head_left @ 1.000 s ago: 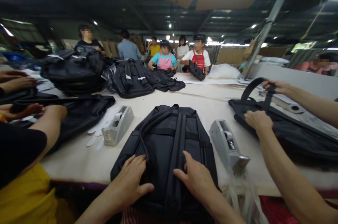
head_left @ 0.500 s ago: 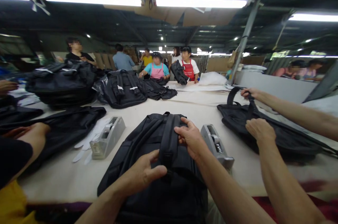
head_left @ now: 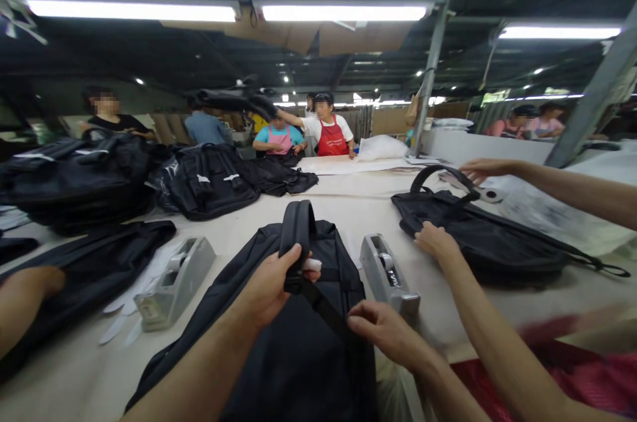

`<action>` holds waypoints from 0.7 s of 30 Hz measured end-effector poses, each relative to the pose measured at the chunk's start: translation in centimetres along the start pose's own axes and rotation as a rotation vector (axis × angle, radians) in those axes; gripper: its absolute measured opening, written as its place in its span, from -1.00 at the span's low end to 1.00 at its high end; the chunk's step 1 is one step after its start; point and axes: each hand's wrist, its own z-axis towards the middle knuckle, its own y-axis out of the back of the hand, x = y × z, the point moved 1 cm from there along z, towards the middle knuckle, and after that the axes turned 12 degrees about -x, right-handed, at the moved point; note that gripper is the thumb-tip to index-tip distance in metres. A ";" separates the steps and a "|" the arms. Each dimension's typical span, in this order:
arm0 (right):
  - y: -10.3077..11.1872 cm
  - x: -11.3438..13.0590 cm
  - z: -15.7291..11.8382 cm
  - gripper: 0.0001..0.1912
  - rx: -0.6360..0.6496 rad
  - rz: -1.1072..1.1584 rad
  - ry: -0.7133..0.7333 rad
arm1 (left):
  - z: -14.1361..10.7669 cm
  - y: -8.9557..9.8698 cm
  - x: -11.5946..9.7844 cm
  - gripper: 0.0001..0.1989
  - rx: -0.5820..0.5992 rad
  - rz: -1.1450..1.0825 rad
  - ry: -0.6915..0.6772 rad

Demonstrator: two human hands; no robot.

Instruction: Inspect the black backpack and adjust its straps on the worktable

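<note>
A black backpack (head_left: pixel 298 349) lies on the table in front of me. My left hand (head_left: pixel 271 282) is closed around one of its padded shoulder straps (head_left: pixel 297 226), which loops up above the bag. Something small and white (head_left: pixel 312 265) shows by the left fingertips; I cannot make out what it is. From the strap's buckle, a narrow black webbing strap (head_left: pixel 321 306) slants down to the right. The curled fingers of my right hand (head_left: pixel 385 329) pinch this webbing close to the bag's right side.
Grey tape dispensers stand left (head_left: pixel 174 286) and right (head_left: pixel 391 276) of the backpack. White strips (head_left: pixel 122 316) lie at the left. A co-worker's hands (head_left: pixel 440 246) are over another black bag (head_left: pixel 478 243) at the right. Piled backpacks (head_left: pixel 79 183) occupy the far left; people stand across the table.
My left hand has taken hold of the shoulder strap and raised it into a loop. My right hand has left the padded strap and moved down to the webbing. The view has turned right.
</note>
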 end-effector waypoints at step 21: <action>-1.5 -4.5 0.7 -0.72 0.090 0.244 -0.157 | 1.4 -2.3 -1.1 -0.77 -0.155 0.029 -0.081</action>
